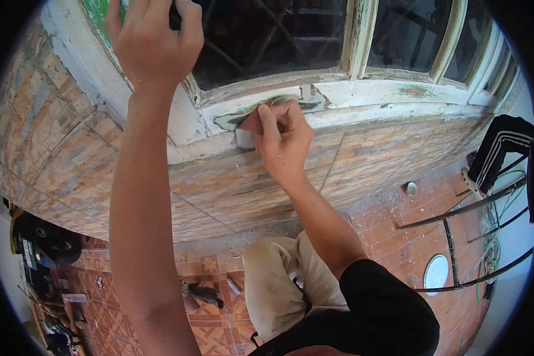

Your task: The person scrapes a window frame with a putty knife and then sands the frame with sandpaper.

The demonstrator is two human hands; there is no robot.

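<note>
My right hand (286,139) pinches a folded reddish-brown piece of sandpaper (252,124) against the lower rail of a white window frame (350,95). Paint there is worn in patches, with dark and greenish areas around my fingers. The sandpaper's lower end looks blurred. Up at the top left, my left hand (154,41) rests against the upright post of the frame, back of the hand towards me. Its fingers are apart, and some fingertips are cut off by the top edge of the view.
Stone-patterned tiles (249,184) cover the wall below the window. Paint flakes lie on the red floor. At right are a metal rail (451,255), a white round lid (436,273), a cup (411,188) and another person's leg (501,151). Tools and bags (44,243) stand at left.
</note>
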